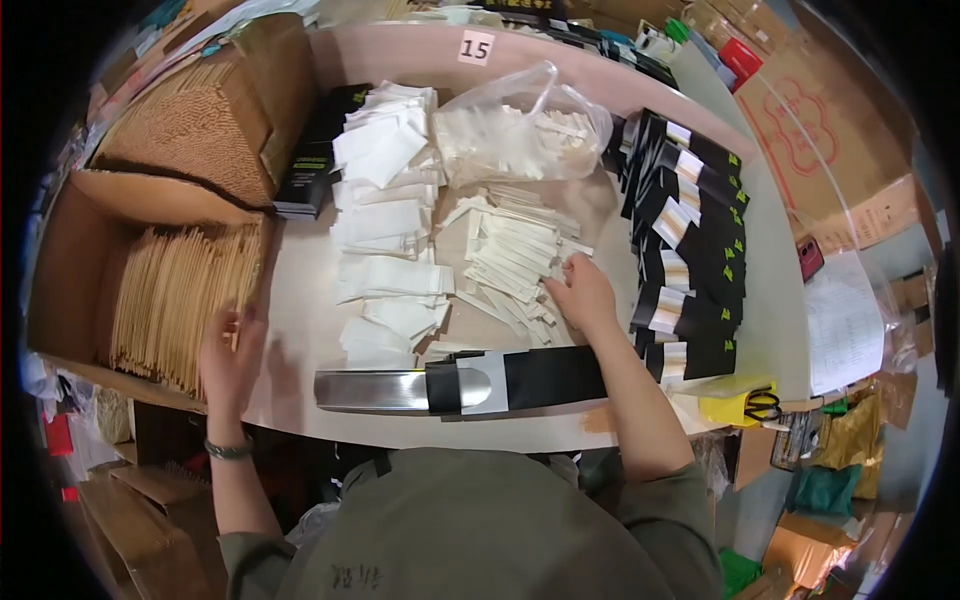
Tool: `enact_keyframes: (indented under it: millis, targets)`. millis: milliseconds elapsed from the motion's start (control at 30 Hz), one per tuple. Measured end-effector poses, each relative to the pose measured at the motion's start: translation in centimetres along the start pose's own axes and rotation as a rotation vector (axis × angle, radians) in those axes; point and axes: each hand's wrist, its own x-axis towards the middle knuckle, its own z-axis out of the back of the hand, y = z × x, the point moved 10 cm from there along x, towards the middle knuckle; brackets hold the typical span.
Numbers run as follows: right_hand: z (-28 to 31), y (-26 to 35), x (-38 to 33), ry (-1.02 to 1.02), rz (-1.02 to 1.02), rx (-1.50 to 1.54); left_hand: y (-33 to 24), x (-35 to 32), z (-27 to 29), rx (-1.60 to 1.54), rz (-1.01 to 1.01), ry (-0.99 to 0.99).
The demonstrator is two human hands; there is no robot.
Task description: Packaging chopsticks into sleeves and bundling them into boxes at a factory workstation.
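"Slim white packets (pixel 500 250) are heaped mid-table (pixel 300 270), yeah? What's crowding them?"

"Loads. Clock centred on the heap: a clear plastic bag (pixel 475 145) is plonked at 12, black folders (pixel 712 262) are overlapped in a column at 3, scissors (pixel 764 403) are tucked in a yellow holder (pixel 722 408) at 4. White paper sleeves (pixel 390 228) are stacked at 9, right between the heap and an open box (pixel 75 265) of wooden sticks (pixel 175 310). Another carton (pixel 285 90) is parked at 10. The near side is fenced off at 6 by a metal bar (pixel 450 388)."

"Textures? Hands?"

"Packets: flat, narrow. Bag: thin, crinkly, pale bits inside. Sticks: thin, tan, lined up tight. Bar: shiny at its 9 o'clock end, otherwise black-wrapped with a pale band. Right hand (pixel 583 292) is bent at the heap's 4 o'clock edge, fingertips at the packets; whether anything's pinched can't be told. Left hand (pixel 230 358) is held by the box's 4 o'clock edge, fingers half curled; its grip can't be made out either."
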Motion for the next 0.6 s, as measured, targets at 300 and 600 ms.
enact_keyframes:
  millis: [300, 600]
  targets:
    - [-0.4, -1.3, -0.7, 0.033, 0.131, -0.089, 7.9, -0.3, 5.3, 0.55, 0.013, -0.096]
    - [0.1, -1.8, -0.7, 0.113, -0.074, -0.033, 7.0, -1.4, 7.0, 0.504, -0.022, -0.331]
